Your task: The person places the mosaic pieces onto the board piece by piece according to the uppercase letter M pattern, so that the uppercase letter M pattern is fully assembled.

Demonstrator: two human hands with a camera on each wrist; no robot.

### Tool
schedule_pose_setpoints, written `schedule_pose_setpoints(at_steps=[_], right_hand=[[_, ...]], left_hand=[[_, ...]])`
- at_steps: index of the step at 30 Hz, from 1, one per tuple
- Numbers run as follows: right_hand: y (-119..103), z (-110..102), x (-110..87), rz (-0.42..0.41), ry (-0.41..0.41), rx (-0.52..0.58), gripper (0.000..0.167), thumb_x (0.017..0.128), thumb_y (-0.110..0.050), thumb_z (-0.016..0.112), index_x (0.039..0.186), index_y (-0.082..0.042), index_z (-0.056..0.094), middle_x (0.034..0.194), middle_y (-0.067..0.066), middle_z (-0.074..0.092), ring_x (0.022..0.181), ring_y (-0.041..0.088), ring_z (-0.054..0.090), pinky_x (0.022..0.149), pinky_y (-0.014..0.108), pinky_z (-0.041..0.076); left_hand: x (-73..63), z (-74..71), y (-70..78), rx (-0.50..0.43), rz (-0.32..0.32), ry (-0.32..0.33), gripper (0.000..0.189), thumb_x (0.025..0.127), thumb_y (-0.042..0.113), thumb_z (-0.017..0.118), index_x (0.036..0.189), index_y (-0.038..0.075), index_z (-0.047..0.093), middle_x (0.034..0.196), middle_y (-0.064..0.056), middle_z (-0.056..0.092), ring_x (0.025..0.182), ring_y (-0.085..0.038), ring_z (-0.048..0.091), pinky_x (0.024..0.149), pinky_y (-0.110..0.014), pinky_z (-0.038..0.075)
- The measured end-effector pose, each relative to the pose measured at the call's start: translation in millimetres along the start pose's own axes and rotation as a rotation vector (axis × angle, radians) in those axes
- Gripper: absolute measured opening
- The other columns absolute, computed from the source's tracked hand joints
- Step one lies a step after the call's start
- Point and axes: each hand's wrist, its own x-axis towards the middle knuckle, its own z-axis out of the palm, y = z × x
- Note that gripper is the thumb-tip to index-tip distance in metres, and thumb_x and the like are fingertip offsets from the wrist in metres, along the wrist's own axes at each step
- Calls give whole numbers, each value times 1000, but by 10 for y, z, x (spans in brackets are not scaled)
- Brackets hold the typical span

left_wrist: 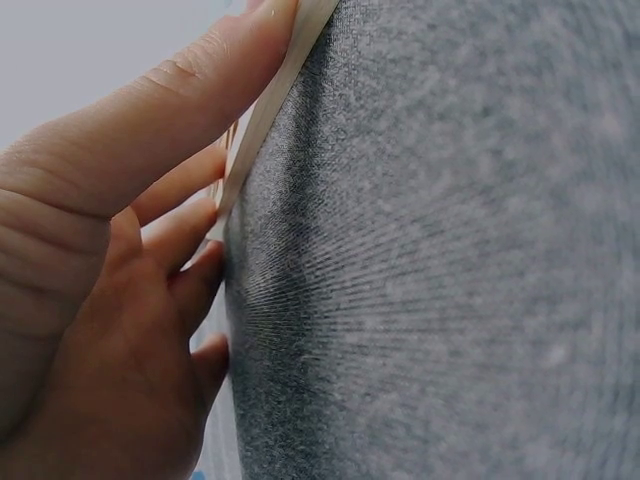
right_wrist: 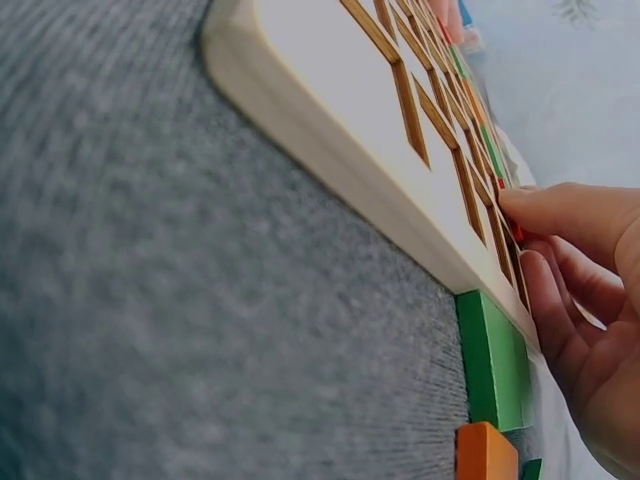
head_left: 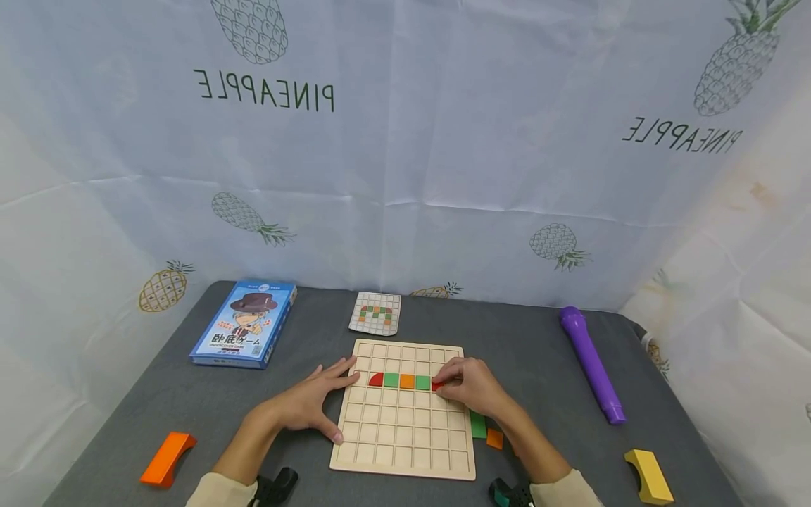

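Note:
A wooden grid board [head_left: 402,463] lies flat on the dark grey table. Along one row sit a red quarter-round tile [head_left: 376,379], a green tile [head_left: 391,380], an orange tile [head_left: 407,381] and another green tile [head_left: 422,382]. At the right end of that row my right hand [head_left: 472,387] pinches a red piece [head_left: 436,385] at the board's surface; fingers cover most of it. My left hand [head_left: 304,403] rests with spread fingers along the board's left edge, thumb near the lower corner. In the right wrist view, a green block [right_wrist: 495,365] stands beside the board's edge near an orange block [right_wrist: 487,455].
Behind the board lies a pattern card [head_left: 375,314]. A blue game box [head_left: 244,324] is at the back left, and a purple microphone-shaped object [head_left: 592,366] at the right. Nearer the front are an orange arch block [head_left: 167,459] and a yellow arch block [head_left: 652,479].

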Motion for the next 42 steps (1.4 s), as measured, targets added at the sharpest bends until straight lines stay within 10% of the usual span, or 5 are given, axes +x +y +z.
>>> schedule_pose_setpoints(at_steps=[42], right_hand=[[12, -129, -13, 22, -106, 104, 21, 91, -22, 77, 110, -13, 79, 110, 4, 74, 97, 11, 66, 81, 21, 56]], left_hand=[[5, -23, 69, 66, -49, -37, 111, 69, 38, 93, 159, 7, 36, 174, -13, 11, 160, -43, 8, 124, -72, 1]])
